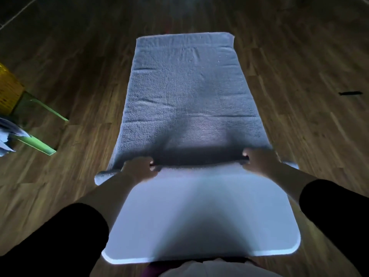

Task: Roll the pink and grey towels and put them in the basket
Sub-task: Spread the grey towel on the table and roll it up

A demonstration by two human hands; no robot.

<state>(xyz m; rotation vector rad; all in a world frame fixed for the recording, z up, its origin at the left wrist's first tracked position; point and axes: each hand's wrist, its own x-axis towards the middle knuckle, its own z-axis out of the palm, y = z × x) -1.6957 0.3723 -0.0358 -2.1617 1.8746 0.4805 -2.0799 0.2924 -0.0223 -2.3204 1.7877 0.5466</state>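
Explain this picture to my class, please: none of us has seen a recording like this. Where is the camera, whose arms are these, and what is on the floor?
There is no machine here. A person wears a wide-angle camera on the head, so the single picture looks forward and down over their own arms in dark sleeves. A long grey towel lies flat on a wooden floor, stretching away from the person. The left hand and right hand each grip one side of the towel's near end, which is lifted and looks pale in the light. At the left edge stand a yellowish woven object, perhaps the basket, and something with green legs. No pink towel is visible.
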